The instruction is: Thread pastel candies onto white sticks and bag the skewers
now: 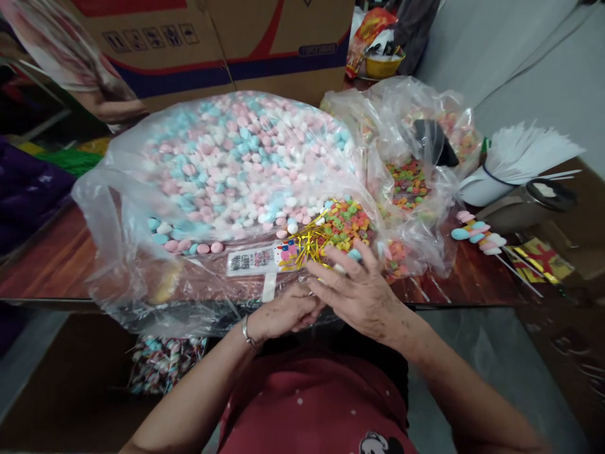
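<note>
My left hand (pixel 289 310), with a metal bracelet at its wrist, is closed at the table's front edge; what its fingers pinch is too small to make out. My right hand (pixel 357 293) reaches over it, fingers spread and bent above the ring candies (pixel 347 224). A blue piece shows beside its fingertips; whether it is held is unclear. Gold twist ties (pixel 308 247) lie by the fingertips, next to a printed label packet (pixel 253 260). Behind them a large clear bag (pixel 236 164) holds pink, blue and white candies.
At the right are a bag of ring candies (pixel 406 183), a white mug (pixel 486 183) of sticks, a dark mug (pixel 534 205) and skewered candies (pixel 479 233). Cartons (pixel 212 50) stand behind. A person's arm (pixel 111 104) shows at back left. Below left, a box (pixel 75 378) holds wrapped candies.
</note>
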`<state>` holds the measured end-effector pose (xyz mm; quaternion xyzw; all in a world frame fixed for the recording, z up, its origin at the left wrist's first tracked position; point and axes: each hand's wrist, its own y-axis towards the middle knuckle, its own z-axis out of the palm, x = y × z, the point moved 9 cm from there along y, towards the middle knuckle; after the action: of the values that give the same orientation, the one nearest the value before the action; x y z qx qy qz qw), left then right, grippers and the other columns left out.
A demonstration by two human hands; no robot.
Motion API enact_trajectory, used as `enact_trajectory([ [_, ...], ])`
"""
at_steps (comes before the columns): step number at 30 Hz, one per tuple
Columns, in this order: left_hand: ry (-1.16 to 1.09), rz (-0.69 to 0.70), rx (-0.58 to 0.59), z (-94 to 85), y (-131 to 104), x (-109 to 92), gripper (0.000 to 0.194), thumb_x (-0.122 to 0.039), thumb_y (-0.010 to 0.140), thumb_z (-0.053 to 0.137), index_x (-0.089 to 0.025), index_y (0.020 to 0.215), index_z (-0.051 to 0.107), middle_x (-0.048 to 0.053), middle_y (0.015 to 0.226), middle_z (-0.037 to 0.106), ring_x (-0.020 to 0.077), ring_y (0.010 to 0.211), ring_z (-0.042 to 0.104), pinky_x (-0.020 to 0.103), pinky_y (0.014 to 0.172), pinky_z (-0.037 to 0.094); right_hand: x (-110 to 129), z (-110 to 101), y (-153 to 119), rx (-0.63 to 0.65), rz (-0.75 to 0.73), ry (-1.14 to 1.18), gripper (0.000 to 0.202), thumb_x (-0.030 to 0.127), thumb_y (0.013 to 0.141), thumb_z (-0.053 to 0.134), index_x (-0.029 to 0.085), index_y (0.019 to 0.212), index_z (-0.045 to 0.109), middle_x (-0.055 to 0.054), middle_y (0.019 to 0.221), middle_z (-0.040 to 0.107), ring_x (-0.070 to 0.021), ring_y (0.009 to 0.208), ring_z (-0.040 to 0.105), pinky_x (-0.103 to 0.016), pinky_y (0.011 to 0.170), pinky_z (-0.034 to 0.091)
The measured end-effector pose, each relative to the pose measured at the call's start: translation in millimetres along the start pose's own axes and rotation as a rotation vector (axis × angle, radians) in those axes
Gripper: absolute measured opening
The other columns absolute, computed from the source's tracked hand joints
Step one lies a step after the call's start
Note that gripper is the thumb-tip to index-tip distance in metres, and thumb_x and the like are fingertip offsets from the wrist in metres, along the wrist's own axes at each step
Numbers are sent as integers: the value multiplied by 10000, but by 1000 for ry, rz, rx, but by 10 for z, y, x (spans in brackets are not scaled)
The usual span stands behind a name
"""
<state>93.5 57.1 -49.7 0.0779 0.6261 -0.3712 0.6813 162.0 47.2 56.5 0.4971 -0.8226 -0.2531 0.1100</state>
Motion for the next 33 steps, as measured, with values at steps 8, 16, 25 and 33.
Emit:
enact_trajectory([
  [8, 158, -5, 96, 164, -114, 40, 428, -532, 908, 391, -194, 644, 394, -37, 582, 362, 92, 507, 289, 231, 442, 251, 135, 120, -211, 102, -82, 118, 256, 122, 957, 381, 101, 1037, 623, -65, 881, 633, -197, 918, 558, -532, 1075, 347],
  [16, 135, 74, -134, 17, -104, 30, 433, -512, 944, 358, -183, 679, 451, -23, 615, 390, 103, 532, 318, 226, 473, 277, 56, 216, -107, 154, -33, 132, 291, 107, 937, 355, 123, 857, 635, -49, 740, 573, -193, 765, 498, -518, 1081, 324],
  [25, 908, 495, -475, -43, -336, -235, 212, -142, 898, 456, -171, 972, 652, 62, 721, 610, 165, 620, 511, 258, 580, 374, 69, 432, -32, 234, 48, 120, 240, 121, 894, 418, 150, 746, 605, -41, 685, 559, -195, 725, 473, -490, 1046, 338],
  [33, 459, 421, -654, -468, -464, -204, 133, -234, 855, 579, -197, 792, 691, 14, 612, 570, 125, 552, 479, 223, 545, 364, -733, 139, -80, 146, 404, 104, 285, 237, 983, 359, 141, 1032, 624, -85, 954, 652, -201, 897, 541, -348, 850, 418],
])
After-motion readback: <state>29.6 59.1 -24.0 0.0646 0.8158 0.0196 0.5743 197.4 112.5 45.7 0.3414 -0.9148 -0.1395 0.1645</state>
